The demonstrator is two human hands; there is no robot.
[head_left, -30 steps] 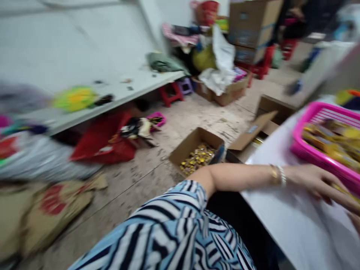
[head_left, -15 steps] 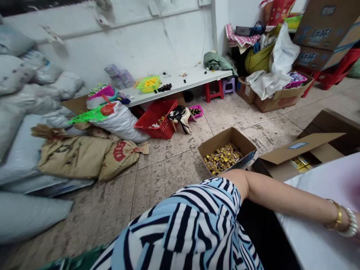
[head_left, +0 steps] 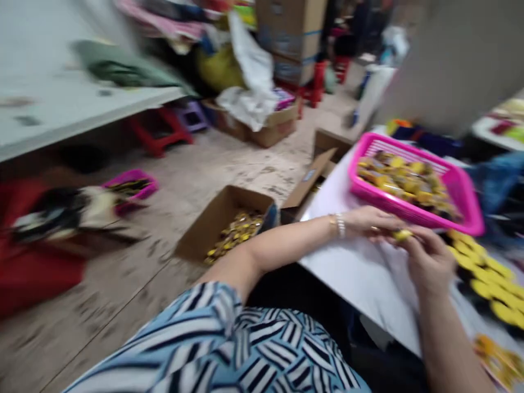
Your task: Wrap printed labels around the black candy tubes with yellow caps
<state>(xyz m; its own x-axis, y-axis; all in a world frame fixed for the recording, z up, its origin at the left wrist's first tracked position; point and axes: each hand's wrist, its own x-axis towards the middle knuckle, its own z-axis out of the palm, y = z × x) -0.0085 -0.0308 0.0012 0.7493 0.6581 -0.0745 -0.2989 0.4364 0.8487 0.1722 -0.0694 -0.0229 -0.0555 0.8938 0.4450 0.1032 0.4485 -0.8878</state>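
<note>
A small yellow piece (head_left: pixel 403 234), slightly blurred, lies with its long axis running roughly left to right, held up over the white tabletop (head_left: pixel 352 278). The right hand (head_left: pixel 429 262) pinches it with curled fingers, and the nearly closed left hand (head_left: pixel 370 224) meets its left end. Just beyond, a pink plastic basket (head_left: pixel 460 183) holds similar yellow pieces.

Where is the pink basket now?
Head view: the pink basket sits on the white table at right, just beyond the left hand and right hand pinching a yellow piece.
</note>
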